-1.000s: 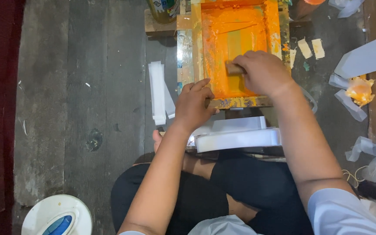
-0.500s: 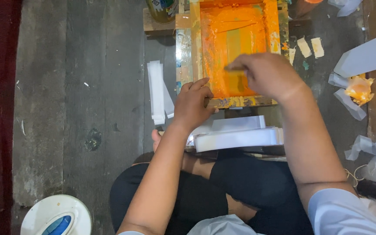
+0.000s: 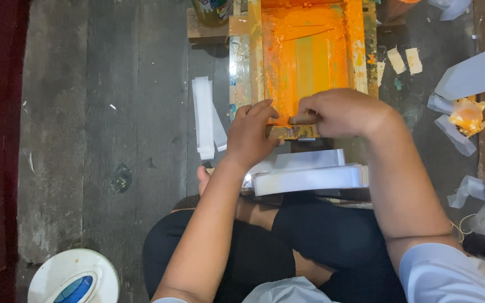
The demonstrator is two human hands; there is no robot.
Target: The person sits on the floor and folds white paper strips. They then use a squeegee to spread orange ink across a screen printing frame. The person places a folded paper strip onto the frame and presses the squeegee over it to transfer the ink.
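- A stack of white sheets (image 3: 310, 177) lies nearest the person's lap, within easy reach.
- The left hand (image 3: 251, 137) presses flat and open on the frame (image 3: 242, 67), steadying it.
- The right hand (image 3: 341, 112) is closed around a wooden squeegee (image 3: 303, 119) at the near edge of the orange ink (image 3: 310, 56).

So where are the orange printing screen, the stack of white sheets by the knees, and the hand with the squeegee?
orange printing screen (image 3: 310, 50), head view, inked mesh centre.
stack of white sheets (image 3: 310, 178), head view, front edge.
right hand (image 3: 343, 112), head view, back of the hand.
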